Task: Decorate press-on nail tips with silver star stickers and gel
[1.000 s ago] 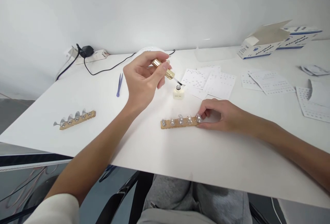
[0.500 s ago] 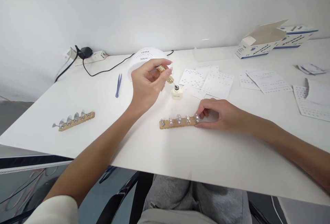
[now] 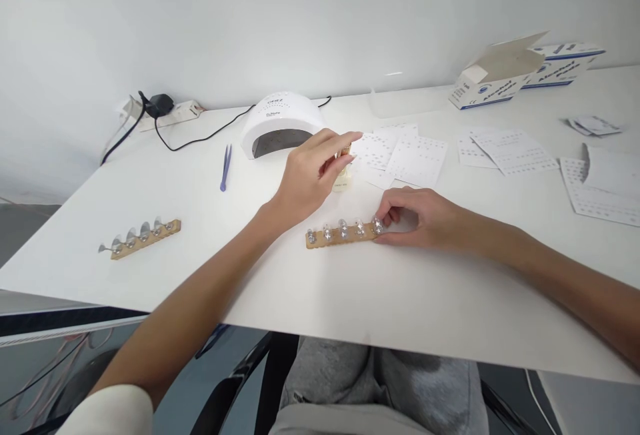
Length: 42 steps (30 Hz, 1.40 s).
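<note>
My left hand pinches the gold cap of a nail polish bottle. It is right over the small pale bottle, whose neck my fingers partly hide, so I cannot tell whether the cap sits on it. My right hand grips the right end of a wooden nail display stand that lies on the table. Along this stand sit several clear nail tips with silver star shapes. A second stand, also bearing clear tips, lies apart at the left.
A white nail lamp stands behind my left hand. Purple tweezers lie left of it. Sticker sheets spread behind and right of my right hand. Alcohol pad boxes and a power strip are along the wall.
My left hand has moved right and lower, bringing the cap from above and left of the bottle down over its neck. My right hand keeps its hold on the stand.
</note>
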### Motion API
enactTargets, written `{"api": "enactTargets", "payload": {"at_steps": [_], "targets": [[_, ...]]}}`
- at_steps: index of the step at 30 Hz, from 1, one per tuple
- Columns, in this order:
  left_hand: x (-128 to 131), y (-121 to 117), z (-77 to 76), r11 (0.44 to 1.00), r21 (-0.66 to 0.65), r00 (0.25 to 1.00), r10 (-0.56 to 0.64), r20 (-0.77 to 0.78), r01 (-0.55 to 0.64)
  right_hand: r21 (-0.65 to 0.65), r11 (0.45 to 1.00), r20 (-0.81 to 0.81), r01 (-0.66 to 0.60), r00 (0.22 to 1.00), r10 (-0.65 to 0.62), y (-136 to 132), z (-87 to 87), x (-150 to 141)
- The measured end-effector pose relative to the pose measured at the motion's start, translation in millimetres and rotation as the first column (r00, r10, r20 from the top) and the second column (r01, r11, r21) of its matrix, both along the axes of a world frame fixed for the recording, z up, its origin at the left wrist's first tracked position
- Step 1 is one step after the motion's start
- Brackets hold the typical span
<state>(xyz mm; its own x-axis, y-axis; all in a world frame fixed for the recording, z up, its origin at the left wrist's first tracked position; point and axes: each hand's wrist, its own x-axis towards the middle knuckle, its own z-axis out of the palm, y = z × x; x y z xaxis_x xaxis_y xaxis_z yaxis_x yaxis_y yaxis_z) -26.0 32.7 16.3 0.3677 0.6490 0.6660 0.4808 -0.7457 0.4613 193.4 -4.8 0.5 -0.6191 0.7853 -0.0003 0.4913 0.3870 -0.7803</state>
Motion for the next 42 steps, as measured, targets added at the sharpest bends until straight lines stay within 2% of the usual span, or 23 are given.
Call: {"api": "enactTargets", "payload": {"at_steps": [4, 7, 10, 12, 19, 23, 32, 37, 39, 42], "targets": [[1.7, -1.5, 3.1, 1.000, 0.000, 1.000, -0.022, -0.009, 0.022, 0.005, 1.000, 0.001, -0.008, 1.000, 0.008, 0.0, -3.8, -0.5], [0.8, -2.9, 3.3, 0.993, -0.116, 0.996, 0.010, 0.090, 0.000, 0.018, 1.000, -0.011, 0.010, 1.000, -0.010, 0.2, -4.9, -0.4], [-1.3, -0.5, 1.7, 0.962, -0.270, 0.977, 0.080, 0.196, -0.025, 0.008, 1.000, 0.005, -0.007, 1.000, 0.007, 0.2, -3.0, 0.3], [-2.3, 2.3, 0.4, 0.952, -0.303, 0.968, 0.104, 0.230, -0.031, 0.007, 1.000, 0.024, -0.021, 1.000, 0.020, 0.2, -0.9, 0.7], [-1.3, 1.2, 4.0, 0.992, -0.113, 0.987, 0.064, 0.149, -0.047, 0.007, 1.000, 0.049, -0.011, 0.999, 0.011, 0.1, 0.7, 0.6], [-2.2, -2.3, 8.7, 0.996, -0.065, 0.979, 0.071, 0.189, -0.060, 0.009, 1.000, 0.043, -0.006, 0.999, 0.006, -0.2, 0.0, 0.7], [-9.7, 10.4, 6.2, 0.983, -0.167, 0.923, 0.129, 0.363, -0.072, 0.026, 1.000, 0.076, -0.014, 0.997, 0.012, 0.7, -0.2, 1.3], [-16.7, 12.7, 12.2, 0.981, -0.179, 0.890, 0.145, 0.433, -0.073, 0.007, 1.000, 0.086, -0.009, 0.996, 0.008, 0.2, 1.9, 1.5], [-21.1, 12.1, 16.8, 0.980, -0.198, 0.881, 0.127, 0.456, -0.039, -0.002, 1.000, 0.094, -0.009, 0.996, 0.009, 0.5, 3.4, 1.9], [-27.6, 7.5, 23.0, 0.965, -0.252, 0.863, 0.064, 0.502, 0.075, -0.018, 1.000, 0.109, -0.024, 0.994, 0.026, 1.8, 5.6, 3.5]]}}
